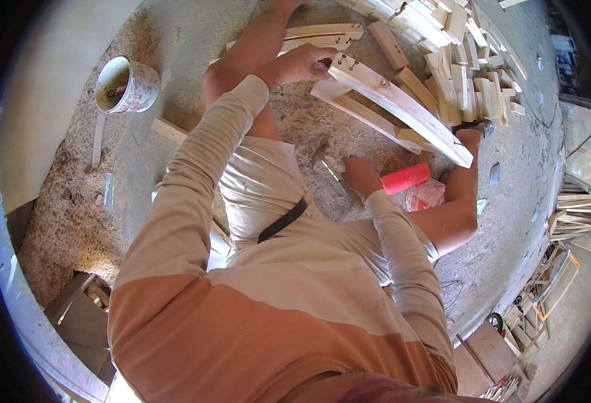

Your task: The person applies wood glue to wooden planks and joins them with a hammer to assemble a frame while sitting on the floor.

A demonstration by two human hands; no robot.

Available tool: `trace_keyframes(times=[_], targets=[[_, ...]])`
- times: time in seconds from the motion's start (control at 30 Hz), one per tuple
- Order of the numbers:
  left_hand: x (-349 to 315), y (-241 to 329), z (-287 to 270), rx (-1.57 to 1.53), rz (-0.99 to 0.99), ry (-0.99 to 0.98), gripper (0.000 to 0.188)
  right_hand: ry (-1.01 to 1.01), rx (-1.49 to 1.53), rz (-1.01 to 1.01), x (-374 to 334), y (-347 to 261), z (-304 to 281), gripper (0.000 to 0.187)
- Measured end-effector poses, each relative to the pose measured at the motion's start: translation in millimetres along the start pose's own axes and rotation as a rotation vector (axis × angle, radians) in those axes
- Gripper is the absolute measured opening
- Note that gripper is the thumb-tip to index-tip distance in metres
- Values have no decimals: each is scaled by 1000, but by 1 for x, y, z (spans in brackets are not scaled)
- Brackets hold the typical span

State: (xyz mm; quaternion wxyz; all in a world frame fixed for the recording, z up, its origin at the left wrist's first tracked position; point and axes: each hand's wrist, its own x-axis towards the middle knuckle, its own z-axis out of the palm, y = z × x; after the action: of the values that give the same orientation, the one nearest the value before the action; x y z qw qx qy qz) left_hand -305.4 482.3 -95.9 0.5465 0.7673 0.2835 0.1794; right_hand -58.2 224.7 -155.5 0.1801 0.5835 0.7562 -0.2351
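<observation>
No lettering, number or sign could be read. Reddish, blurred markings covered the outer side of the pale bucket (144, 87), and the crumpled red-and-white packet (427, 194) beside the red cylinder (404, 178) bore a patchy pattern, too small and soft to make out as words.

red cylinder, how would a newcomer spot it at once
Find the pile of pale wood blocks at upper right, then move down-left to the person's right hand. The cylinder lies just right of that hand; its plain bright red sets it apart from the wooden frame above and the pinkish packet beside it.
</observation>
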Motion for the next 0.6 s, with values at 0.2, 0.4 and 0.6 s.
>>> trace_keyframes(times=[0.2, 0.4, 0.6], targets=[[0, -11, 4, 86, 54, -13, 55, -216, -12, 65, 26, 4, 111, 19], [-4, 2, 1, 122, 59, -14, 62, -225, 116, 104, 30, 6, 100, 24], [-1, 4, -1, 85, 27, 26, 61, -183, 353, 83, 13, 7, 48, 28]])
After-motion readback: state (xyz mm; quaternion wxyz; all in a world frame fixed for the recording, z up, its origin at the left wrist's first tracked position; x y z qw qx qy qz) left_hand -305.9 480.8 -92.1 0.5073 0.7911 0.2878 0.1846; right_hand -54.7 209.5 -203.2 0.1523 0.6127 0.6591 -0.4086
